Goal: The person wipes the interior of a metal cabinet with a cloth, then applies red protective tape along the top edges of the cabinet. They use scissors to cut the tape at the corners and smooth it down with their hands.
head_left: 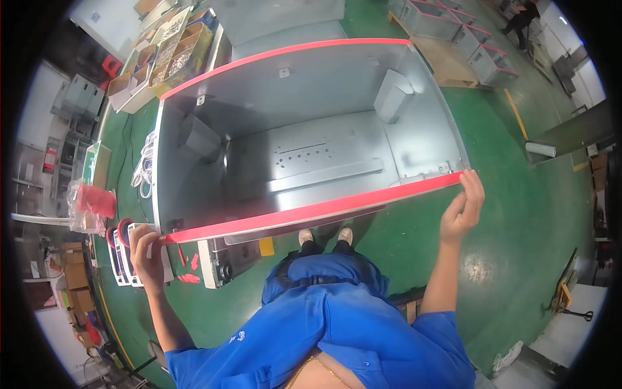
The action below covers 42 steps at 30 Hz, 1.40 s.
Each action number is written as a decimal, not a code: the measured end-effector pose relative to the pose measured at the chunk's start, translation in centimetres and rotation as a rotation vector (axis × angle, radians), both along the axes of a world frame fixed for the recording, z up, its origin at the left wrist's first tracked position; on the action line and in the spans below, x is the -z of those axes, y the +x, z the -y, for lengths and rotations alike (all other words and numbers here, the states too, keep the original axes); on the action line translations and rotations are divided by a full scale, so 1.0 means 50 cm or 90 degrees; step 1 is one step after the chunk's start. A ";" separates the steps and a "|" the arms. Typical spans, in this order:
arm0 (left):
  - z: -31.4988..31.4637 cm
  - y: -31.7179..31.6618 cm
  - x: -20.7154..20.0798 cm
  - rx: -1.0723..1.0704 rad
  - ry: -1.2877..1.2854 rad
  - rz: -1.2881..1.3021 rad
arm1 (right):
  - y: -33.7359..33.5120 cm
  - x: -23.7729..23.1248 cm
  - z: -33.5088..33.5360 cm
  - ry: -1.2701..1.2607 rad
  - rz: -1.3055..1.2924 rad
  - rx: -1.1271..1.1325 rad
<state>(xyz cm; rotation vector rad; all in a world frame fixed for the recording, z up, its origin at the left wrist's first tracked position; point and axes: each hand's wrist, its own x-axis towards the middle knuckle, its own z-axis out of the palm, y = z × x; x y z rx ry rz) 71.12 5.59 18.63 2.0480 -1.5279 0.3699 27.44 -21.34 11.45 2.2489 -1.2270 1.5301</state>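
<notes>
We cannot see what the large metal cabinet (311, 129) rests on, since its underside is hidden behind its own near wall. The red strip (317, 209) runs along that near rim from one corner to the other. Our left hand (148, 254) is closed around the strip's left end, thumb and fingers pinching it at the corner. Our right hand (462, 211) grips the right end, fingers curled over the rim with the thumb underneath. A second red strip (285, 52) lines the far rim.

Inside the cabinet we count two grey boxes (394, 94) fixed to the side walls, one on each side, and a raised rail on the back panel. Far left, cardboard trays (165, 55) hold small parts, too blurred to identify. Three red scraps (189, 277) lie on the green floor (518, 214). More red-rimmed cabinets (453, 29) stand behind, partly cut off.
</notes>
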 end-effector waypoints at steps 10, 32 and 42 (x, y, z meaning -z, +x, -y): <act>-0.038 0.032 -0.024 0.037 0.038 -0.485 | 0.007 0.008 -0.005 -0.019 0.003 0.026; -0.018 -0.024 -0.193 0.060 -0.114 -0.126 | -0.009 0.011 0.004 -0.033 0.003 -0.018; -0.027 0.044 -0.119 0.038 -0.059 -0.357 | -0.008 0.011 -0.009 -0.023 0.012 -0.021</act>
